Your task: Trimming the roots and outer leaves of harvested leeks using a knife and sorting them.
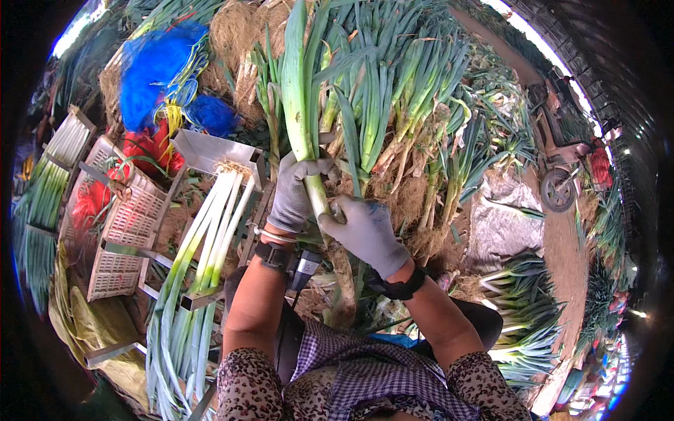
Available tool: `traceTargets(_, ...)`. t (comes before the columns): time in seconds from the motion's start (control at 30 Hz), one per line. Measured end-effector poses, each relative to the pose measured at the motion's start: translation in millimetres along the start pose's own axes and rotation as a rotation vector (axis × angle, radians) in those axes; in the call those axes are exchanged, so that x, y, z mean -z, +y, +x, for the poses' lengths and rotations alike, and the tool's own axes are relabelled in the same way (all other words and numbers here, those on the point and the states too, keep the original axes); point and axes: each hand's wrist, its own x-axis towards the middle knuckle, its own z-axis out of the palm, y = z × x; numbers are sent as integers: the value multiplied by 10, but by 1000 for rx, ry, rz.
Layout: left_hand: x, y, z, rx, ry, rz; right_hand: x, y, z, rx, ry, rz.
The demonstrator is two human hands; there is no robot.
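Before my chest I hold a large leek (317, 197), its green leaves pointing away and its soil-stained lower stem and roots towards my lap. My left hand (297, 187), in a grey glove, is closed around the stem just below the leaves. My right hand (366, 229), gloved too, pinches the stem a little nearer to me, thumb and forefinger at its outer layer. To the left, several cleaned leeks (216, 221) with white stems lie in a metal rack (210, 147), roots against its end plate. A heap of untrimmed leeks (416, 84) with dry roots lies beyond my hands.
A plastic crate (124, 231) with red netting and a rack of leeks (52, 168) stand at left, near blue mesh bags (158, 68). At right are a whitish sack (505, 226), piled leeks (526, 316) and a wheeled vehicle (559, 184). A dark handheld device (305, 268) sits near my left wrist.
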Motion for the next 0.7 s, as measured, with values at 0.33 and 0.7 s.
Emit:
traceTargets(0.33,68,23,-16,4,-74,-263,-113,355,-40,-182,-60,767)
traceTargets(0.7,55,23,-36,53,-156,-386,30,484,-432,-200,-206,999)
